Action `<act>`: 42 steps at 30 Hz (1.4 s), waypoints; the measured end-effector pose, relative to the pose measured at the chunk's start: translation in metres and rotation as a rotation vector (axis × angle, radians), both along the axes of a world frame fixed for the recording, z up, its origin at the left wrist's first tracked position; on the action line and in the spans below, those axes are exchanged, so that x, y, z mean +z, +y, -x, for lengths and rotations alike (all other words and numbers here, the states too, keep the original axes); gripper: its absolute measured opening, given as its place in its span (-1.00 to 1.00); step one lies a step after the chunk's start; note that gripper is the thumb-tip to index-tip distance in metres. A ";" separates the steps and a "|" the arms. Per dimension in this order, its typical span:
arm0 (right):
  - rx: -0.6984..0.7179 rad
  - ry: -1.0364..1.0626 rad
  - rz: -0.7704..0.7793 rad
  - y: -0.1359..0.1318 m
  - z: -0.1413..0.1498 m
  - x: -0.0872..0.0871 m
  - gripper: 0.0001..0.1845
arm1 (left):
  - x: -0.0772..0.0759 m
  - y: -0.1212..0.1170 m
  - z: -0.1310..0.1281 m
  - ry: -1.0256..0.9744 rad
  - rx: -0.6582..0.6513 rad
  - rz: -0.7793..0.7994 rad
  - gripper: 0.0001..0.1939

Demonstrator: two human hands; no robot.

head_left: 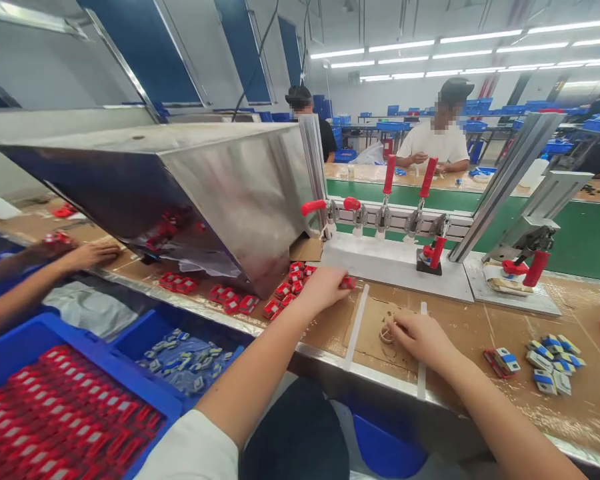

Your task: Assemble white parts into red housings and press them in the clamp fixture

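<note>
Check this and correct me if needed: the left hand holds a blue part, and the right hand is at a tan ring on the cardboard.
One thing is wrong: in the head view, the left hand holds a red part, not a blue one. The right hand is at a tan ring on the cardboard.

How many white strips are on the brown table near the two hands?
2. The left strip lies between the left hand and the right hand; the right strip passes beneath the right hand, which hides part of it.

Held red block (pixel 349 283) is left of tan ring (pixel 386 335).
</note>
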State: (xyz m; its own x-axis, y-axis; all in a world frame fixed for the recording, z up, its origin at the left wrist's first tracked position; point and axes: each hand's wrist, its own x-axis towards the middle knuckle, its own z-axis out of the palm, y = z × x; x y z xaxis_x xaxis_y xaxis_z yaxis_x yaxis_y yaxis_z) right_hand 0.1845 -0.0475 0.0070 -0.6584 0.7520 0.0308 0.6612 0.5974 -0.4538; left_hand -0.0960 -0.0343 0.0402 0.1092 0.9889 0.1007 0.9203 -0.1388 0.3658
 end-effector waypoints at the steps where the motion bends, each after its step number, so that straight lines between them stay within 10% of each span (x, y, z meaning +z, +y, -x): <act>1: 0.007 0.009 -0.015 0.001 0.001 0.002 -0.61 | 0.000 0.004 -0.014 -0.091 -0.029 -0.003 -0.80; 9: -0.049 0.443 0.279 0.022 -0.013 -0.011 -0.56 | -0.044 0.028 -0.100 -0.516 -0.336 0.024 -0.69; 14: -0.433 0.897 0.228 0.042 -0.026 -0.035 -0.52 | -0.054 0.030 -0.098 -0.402 -0.299 0.055 -0.65; 42: -0.439 0.830 0.130 0.042 -0.023 -0.028 -0.55 | -0.055 0.032 -0.094 -0.460 -0.320 0.086 -0.66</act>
